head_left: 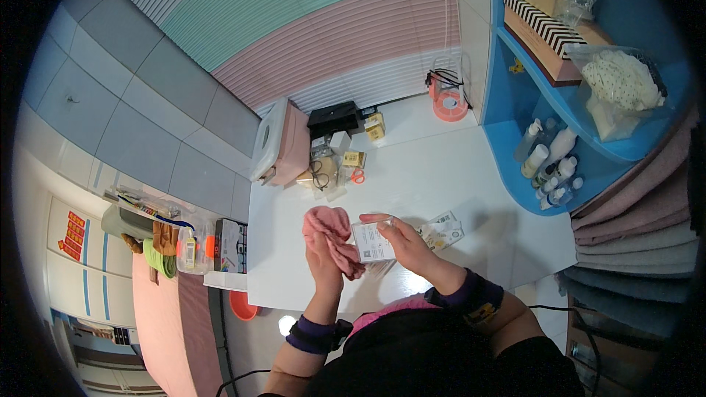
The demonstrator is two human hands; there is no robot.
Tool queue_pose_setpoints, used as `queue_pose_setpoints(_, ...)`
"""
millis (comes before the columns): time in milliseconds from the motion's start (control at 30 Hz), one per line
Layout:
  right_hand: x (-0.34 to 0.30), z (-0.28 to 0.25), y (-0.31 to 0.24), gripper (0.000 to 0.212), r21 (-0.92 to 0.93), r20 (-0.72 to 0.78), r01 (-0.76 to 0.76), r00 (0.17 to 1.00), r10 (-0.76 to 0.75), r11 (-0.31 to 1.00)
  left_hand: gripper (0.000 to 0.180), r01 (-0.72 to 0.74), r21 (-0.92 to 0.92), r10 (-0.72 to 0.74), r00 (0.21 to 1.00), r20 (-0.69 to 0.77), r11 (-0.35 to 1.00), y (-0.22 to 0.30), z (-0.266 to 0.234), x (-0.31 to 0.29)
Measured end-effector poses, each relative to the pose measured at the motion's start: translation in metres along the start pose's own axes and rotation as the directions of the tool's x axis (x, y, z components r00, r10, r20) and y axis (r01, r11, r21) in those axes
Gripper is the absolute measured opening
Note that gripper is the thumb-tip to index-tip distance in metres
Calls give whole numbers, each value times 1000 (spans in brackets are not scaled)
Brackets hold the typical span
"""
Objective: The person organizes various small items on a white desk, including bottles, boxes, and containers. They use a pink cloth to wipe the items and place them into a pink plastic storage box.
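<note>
My left hand (323,270) is closed round a bunched pink cloth (328,228), which hangs over the fingers. In my right hand (412,244) is a small flat clear box with a white printed label (373,245), gripped by its right side with the thumb on the front. The cloth's right edge meets or lies just beside the box; I cannot tell which. Partly behind my right hand, a pale patterned packet (446,229) lies on the white table (287,206).
At the back left stand a pink bin with a white lid (283,143), a black case (334,119), small yellow boxes (373,126) and orange scissors (357,176). A pink round stand with a cable (448,106) is farther right. Blue shelves (515,154) hold several bottles.
</note>
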State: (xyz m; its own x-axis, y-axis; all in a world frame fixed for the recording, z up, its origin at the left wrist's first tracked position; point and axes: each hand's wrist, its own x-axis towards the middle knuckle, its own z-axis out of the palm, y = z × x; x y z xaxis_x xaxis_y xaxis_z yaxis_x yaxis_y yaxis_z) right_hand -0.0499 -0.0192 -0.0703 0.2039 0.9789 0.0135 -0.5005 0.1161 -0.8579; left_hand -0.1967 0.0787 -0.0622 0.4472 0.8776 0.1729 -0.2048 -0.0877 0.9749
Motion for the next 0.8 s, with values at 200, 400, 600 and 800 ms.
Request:
queue_pose_setpoints(200,3,8,9,29,-428,-19,342,922,-387,837,42,25,211,-39,997,62,977,9,30,-14)
queue_pose_setpoints(400,-4,5,7,28,-362,-19,166,983,-185,917,37,108,94,-110,994,16,990,16,24,-7)
queue_pose_setpoints(600,13,-8,26,27,-323,-133,221,952,-275,920,45,362,-96,-364,931,-8,927,0,1,-6)
queue_pose_setpoints(800,20,-4,22,26,-298,-99,109,984,-144,948,43,327,134,-338,939,68,936,-27,-14,-24)
